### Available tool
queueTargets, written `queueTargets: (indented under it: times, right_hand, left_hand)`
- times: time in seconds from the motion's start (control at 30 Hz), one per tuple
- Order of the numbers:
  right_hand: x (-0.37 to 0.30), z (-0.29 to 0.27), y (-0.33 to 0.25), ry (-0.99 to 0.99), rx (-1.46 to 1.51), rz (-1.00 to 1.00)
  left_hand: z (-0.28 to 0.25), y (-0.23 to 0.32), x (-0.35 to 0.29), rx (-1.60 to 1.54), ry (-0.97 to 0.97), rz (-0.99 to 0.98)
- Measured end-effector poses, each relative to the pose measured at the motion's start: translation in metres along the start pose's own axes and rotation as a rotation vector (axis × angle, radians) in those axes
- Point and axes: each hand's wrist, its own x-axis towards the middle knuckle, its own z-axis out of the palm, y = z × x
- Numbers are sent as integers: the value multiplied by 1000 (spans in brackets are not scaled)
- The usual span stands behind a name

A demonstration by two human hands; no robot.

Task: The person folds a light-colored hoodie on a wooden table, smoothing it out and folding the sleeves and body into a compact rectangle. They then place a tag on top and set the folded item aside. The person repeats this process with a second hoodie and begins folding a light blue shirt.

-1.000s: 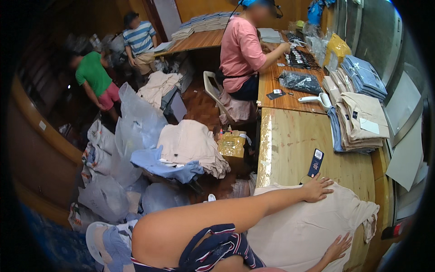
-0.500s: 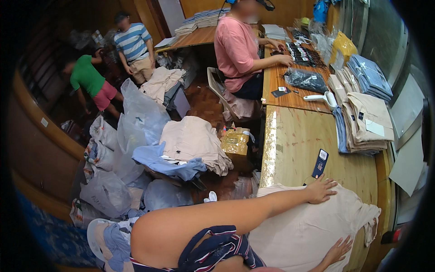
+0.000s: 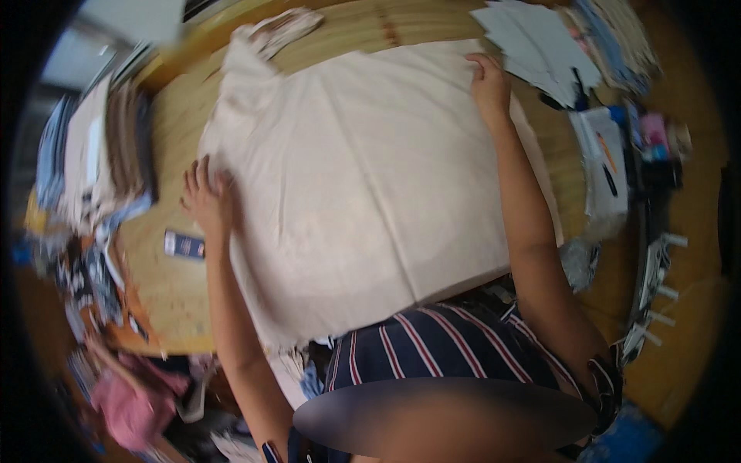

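Note:
A wide pale beige shirt [image 3: 370, 170] lies spread over the wooden table before me, with a long crease down its middle. My left hand [image 3: 208, 199] rests at the shirt's left edge, its fingers spread. At the far right corner of the cloth is my right hand [image 3: 491, 86], its fingers bent and closed on the fabric by the edge. A bunched sleeve [image 3: 289, 32] lies at the far left of the shirt. Close to my left wrist, a dark blue hang tag [image 3: 184, 244] lies on the table.
Stacks of folded shirts [image 3: 93, 158] stand at the left. White paper sheets [image 3: 536, 54] and more folded clothes [image 3: 617, 42] lie at the far right, near papers with pens [image 3: 602, 162]. A person in pink [image 3: 143, 401] sits at the lower left.
My view has swung toward the table, bringing the whole shirt in front of me. My hands are now at its left edge and far right corner; the right fingers, flat before, are bent.

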Motion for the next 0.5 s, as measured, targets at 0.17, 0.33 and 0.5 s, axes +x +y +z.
queueTargets:
  times: [0.17, 0.33, 0.5]
  right_hand:
    - [4, -15, 84, 20, -168, -365]
    - [24, 20, 104, -173, -476, -123]
    - [41, -13, 49, -336, 21, -152]
  left_hand:
    - [39, 24, 35, 45, -297, 111]
    - [61, -1, 75, -30, -250, 254]
    - [40, 30, 67, 52, 96, 301]
